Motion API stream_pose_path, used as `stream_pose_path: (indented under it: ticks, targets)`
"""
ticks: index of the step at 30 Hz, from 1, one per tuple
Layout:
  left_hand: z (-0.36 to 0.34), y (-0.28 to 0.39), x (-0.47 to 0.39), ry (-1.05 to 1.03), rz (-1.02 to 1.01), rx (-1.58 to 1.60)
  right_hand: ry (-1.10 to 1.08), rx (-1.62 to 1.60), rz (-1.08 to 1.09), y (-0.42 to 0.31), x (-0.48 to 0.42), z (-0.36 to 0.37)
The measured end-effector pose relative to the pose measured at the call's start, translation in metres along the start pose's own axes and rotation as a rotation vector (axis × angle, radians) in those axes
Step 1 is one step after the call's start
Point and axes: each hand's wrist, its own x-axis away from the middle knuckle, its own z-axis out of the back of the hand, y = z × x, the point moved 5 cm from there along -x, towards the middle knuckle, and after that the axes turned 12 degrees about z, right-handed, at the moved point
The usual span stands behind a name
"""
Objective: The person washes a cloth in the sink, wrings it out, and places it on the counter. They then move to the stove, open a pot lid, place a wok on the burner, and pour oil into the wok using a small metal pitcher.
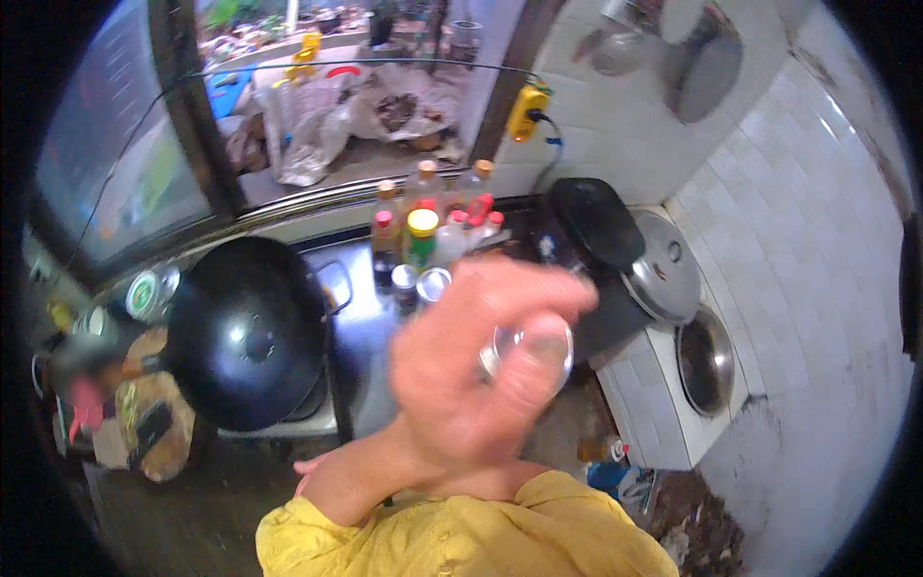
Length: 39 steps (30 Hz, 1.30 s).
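My left hand [490, 360] is raised in front of the camera, blurred, its fingers curled around a small clear round container [564, 357], glass or plastic. My right arm crosses beneath the left forearm; only a few fingers of my right hand [310, 469] show beyond that forearm, and whether they hold anything is hidden. Past the left hand, on the counter, stand two silver-lidded jars [433, 285], a green jar with a yellow lid [422, 234], a dark sauce bottle with a red cap [383, 249] and several other bottles.
A large black wok [249, 332] covers the stove at left, near a round wooden board [169, 447] with a dark-handled tool. At right are a black pan [595, 223], a metal lid [663, 267] and a steel basin [705, 360]. A yellow power socket [528, 112] hangs beside the window.
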Motion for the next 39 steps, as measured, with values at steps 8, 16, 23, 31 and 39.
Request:
stream_pose_path:
  ticks: [8, 16, 23, 31, 39]
  targets:
    - [-0.12, -0.025, 0.066, -0.338, 0.216, 0.098, 0.147, 0.174, 0.08, 0.006, 0.081, 0.019]
    - [-0.309, -0.015, 0.167, -0.767, -0.008, 0.316, 0.37, 0.283, 0.119, 0.022, 0.241, 0.044]
    - [-0.41, -0.066, 0.251, -1.164, -0.301, 0.158, 0.717, 0.193, 0.506, -0.012, 0.473, 0.061]
    - [-0.52, -0.267, 0.193, -0.953, 0.072, -0.198, 1.989, 1.252, 0.314, 0.09, 0.735, 0.094]
    - [-0.674, -0.576, 0.113, -0.604, 0.419, -0.49, 2.075, 0.791, 0.413, 0.109, 0.857, 0.137]
